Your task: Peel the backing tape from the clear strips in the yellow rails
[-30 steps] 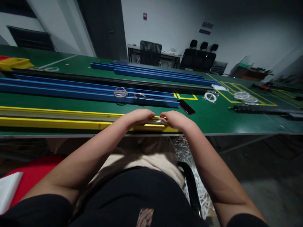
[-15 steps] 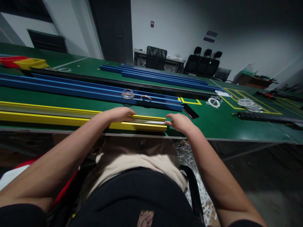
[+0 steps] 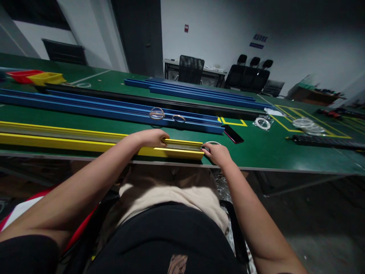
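A long yellow channel rail lies along the front edge of the green table. My left hand reaches over the rail near its right end, its fingers closed on the far yellow edge. Just past that end is my right hand, with thumb and forefinger pinched together at the rail's opening. A thin white strip curves up behind the right fingers and seems to run into the pinch. The fingertips are small and partly hidden.
Behind the yellow rail lies a blue rail with wire-like rings on it. A phone, a bagged white coil and a black ribbed strip lie rightward. Red and yellow bins stand far left.
My right hand has closed from a more spread pose into a pinch at the rail's end, and a white loop now shows behind it. My left hand stays on the rail; the view shifts slightly.
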Available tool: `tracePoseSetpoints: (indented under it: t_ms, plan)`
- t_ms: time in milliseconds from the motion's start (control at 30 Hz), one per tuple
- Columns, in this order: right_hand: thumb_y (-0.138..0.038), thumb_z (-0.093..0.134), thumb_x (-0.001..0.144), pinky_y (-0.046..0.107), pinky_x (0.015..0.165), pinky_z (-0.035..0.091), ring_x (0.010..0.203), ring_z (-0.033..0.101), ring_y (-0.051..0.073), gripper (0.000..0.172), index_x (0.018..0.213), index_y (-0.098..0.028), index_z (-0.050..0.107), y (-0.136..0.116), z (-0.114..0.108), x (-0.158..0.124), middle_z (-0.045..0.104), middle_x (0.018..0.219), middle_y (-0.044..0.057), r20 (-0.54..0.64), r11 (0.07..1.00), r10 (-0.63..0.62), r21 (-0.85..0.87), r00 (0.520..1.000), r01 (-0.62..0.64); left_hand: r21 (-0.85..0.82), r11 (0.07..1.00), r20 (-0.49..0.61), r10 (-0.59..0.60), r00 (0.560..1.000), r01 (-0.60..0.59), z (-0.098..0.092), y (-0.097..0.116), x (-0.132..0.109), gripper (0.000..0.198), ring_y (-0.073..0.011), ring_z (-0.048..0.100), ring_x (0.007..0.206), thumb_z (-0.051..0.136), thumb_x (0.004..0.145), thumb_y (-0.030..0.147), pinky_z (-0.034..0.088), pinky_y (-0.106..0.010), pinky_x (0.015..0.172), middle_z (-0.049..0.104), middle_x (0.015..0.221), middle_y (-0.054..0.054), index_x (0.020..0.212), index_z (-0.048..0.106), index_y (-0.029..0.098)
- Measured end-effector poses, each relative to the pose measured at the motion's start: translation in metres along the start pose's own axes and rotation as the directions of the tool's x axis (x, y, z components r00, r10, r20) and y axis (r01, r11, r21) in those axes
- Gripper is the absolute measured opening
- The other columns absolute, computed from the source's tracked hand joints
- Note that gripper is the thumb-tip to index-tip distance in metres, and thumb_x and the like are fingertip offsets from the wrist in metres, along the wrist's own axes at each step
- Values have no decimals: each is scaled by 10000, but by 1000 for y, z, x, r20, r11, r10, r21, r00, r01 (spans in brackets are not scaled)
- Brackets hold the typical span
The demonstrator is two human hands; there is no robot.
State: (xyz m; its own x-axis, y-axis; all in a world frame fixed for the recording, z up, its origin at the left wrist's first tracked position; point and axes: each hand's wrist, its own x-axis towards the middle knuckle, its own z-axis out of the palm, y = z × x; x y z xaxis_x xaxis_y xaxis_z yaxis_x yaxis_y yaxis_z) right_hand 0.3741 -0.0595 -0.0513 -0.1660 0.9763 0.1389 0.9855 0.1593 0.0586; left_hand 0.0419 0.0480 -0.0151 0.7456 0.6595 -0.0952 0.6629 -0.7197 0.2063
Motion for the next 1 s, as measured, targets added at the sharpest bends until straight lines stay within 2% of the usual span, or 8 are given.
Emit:
tracePoseSetpoints:
  t_ms: [167,300,400,633,833,1000]
  plan:
    - [-591,408,976,307,745,468,887,687,228,436,1222,-362,687,-1,0,1,764,961,27,-12,998,29,55,1000,-28,68,998,26,-3,1000,1,2,35,27,308,-160,546,615,573,811,479,326,-281,572,708,785,-38,887,709,214]
    - [-594,432,963,298,742,458,880,679,218,424,1197,-362,698,-1,-1,1,762,932,18,-15,995,47,88,999,-46,96,995,39,13,999,-17,1,75,52,373,-183,609,689,562,826,537,358,-280,604,741,900,-63,978,715,233]
    - [-593,451,952,294,722,448,859,677,214,413,1182,-358,702,-1,-1,2,760,924,14,-14,993,52,109,999,-50,111,993,41,32,999,-36,4,91,65,368,-203,643,736,568,835,519,360,-285,597,748,929,-88,983,713,215]
    - [-555,498,934,286,723,432,865,663,202,359,1145,-355,709,0,-2,4,754,951,0,-4,980,49,192,999,-47,118,990,-55,80,995,-73,17,86,71,301,-208,676,800,566,853,457,364,-273,600,750,941,-86,953,706,210]
    - [-558,497,934,277,698,405,866,644,198,340,1099,-352,711,0,-1,6,741,929,-4,-18,975,49,216,999,-44,134,986,-66,114,991,-104,16,87,68,301,-216,680,827,553,870,447,381,-274,625,749,958,-95,956,709,204]
    - [-556,517,923,266,657,388,823,643,188,332,1059,-333,721,0,-4,9,738,915,-5,17,969,66,239,998,-68,154,982,-67,120,991,-108,16,89,68,292,-218,674,794,540,870,442,339,-289,582,744,916,-89,922,699,203]
